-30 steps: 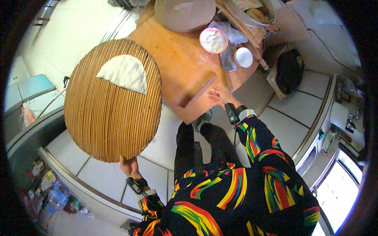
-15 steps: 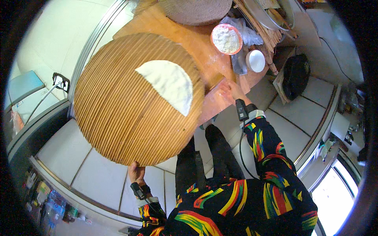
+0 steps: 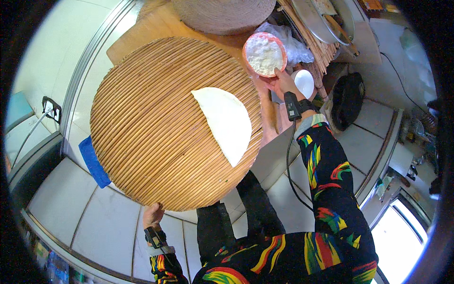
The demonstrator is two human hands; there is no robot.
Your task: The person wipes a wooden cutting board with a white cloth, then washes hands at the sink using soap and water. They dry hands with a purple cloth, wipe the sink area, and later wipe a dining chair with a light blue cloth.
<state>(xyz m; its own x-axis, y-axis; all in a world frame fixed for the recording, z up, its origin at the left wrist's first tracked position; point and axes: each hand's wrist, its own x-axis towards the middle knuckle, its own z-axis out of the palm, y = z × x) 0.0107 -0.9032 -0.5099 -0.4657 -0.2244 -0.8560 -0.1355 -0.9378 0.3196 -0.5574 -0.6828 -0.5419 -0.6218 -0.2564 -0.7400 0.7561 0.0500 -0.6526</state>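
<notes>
A large round tray of brown reed stalks (image 3: 156,128) spreads across the left and middle of the head view. On its right part lies a folded half-round sheet of white dough (image 3: 224,120). My left hand (image 3: 153,215) grips the tray's near edge, its fingers partly hidden beneath it. At the upper right, my right hand (image 3: 283,85) is closed on the near rim of a pink bowl (image 3: 243,53) with white flour (image 3: 265,54) in it. A white bowl (image 3: 303,83) stands just right of that hand.
Under the tray is a wooden board (image 3: 130,42). A round woven mat (image 3: 222,14) lies at the back, with a clear plastic bag (image 3: 293,47) beside the flour. Bundled sticks and a metal lid (image 3: 309,23) are at back right. A blue object (image 3: 93,162) shows left of the tray.
My right hand has moved up from the board's near edge and taken hold of the flour bowl. The blue object has come into view beside the tray. My left hand stays on the tray.
</notes>
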